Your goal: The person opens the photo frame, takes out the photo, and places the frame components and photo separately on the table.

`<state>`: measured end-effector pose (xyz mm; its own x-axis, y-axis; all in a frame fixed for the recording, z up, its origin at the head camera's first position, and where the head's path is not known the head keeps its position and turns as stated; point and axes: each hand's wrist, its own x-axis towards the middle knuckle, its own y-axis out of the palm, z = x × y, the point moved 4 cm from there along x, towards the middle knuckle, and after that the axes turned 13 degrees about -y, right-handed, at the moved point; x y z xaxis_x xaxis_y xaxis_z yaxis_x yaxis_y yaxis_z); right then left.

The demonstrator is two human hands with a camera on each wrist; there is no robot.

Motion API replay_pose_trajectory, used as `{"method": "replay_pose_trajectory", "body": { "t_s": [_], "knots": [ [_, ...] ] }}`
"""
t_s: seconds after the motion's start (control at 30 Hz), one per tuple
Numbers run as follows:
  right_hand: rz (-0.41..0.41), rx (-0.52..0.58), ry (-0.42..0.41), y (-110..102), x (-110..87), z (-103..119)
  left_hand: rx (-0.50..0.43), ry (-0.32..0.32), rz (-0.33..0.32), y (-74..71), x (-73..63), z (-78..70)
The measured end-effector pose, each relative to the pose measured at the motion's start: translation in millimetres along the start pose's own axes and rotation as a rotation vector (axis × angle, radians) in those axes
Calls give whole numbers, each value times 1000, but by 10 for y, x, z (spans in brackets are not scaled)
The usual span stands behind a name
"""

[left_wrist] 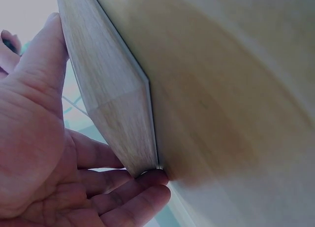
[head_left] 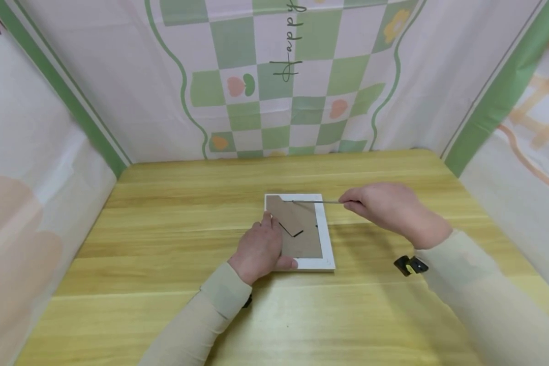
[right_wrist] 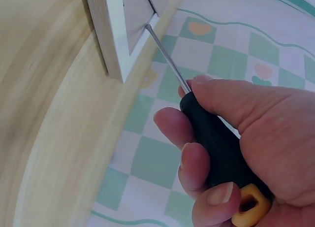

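Observation:
A white picture frame (head_left: 328,249) lies face down on the wooden table, its brown backing board (head_left: 308,246) upward. Dark, thin bent lines show on the board. My left hand (head_left: 258,249) grips the frame's left side, thumb at the near edge; in the left wrist view its fingers curl at a corner of the wood-grained side (left_wrist: 110,89). My right hand (head_left: 389,206) holds a screwdriver with a dark handle (right_wrist: 211,133) and yellow end (right_wrist: 253,207). The screwdriver's metal shaft (right_wrist: 170,64) reaches over the frame's right border, its tip at the backing board's far edge.
The wooden table (head_left: 164,229) extends around the frame. Behind it hangs a green-and-white checked cloth (head_left: 274,112), with pale printed cloth on both sides. A black device (head_left: 410,265) is at the right wrist.

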<state>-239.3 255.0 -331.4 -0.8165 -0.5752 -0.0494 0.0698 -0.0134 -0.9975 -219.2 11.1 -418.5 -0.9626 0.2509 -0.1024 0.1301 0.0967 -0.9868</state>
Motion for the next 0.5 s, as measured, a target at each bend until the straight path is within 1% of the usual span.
{"method": "replay_pose_trajectory", "body": {
  "t_s": [0.23, 0.5],
  "knots": [
    [6, -22, 0, -24, 26, 3, 24, 16, -32, -18, -15, -2],
    [45, -72, 6, -79, 81, -25, 35, 30, -54, -12, -13, 3]
  ]
}}
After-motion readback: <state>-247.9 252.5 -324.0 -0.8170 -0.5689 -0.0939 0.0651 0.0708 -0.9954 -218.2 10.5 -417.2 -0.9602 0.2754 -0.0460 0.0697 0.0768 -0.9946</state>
